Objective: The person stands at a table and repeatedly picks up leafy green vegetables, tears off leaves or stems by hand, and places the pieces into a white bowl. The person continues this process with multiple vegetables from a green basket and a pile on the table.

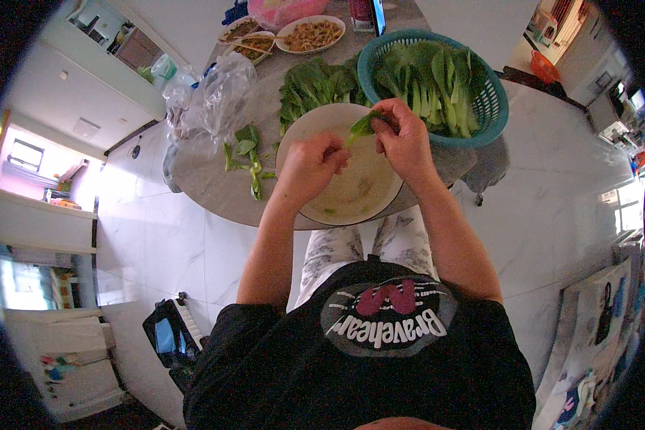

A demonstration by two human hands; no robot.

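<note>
Both my hands are over a wide, pale round basin [369, 183] at the table's near edge, with a few green bits inside. My right hand [405, 143] pinches a small piece of leafy green [362, 127] between thumb and fingers above the basin. Close to the lower end of that piece, my left hand [310, 168] has its fingers curled together; whether they grip anything is hidden. Leafy greens [430, 82] with pale stalks fill a teal plastic basket [493, 107] at the right. More loose greens [312, 89] lie behind the basin, and torn pieces [249, 149] lie left of it.
A clear plastic bag [222, 100] sits on the grey table [215, 183] at the left. Farther back stand a plate of food [309, 34], two smaller dishes with chopsticks [247, 44], a pink container [287, 11], a dark red can [362, 16] and an upright phone [379, 17].
</note>
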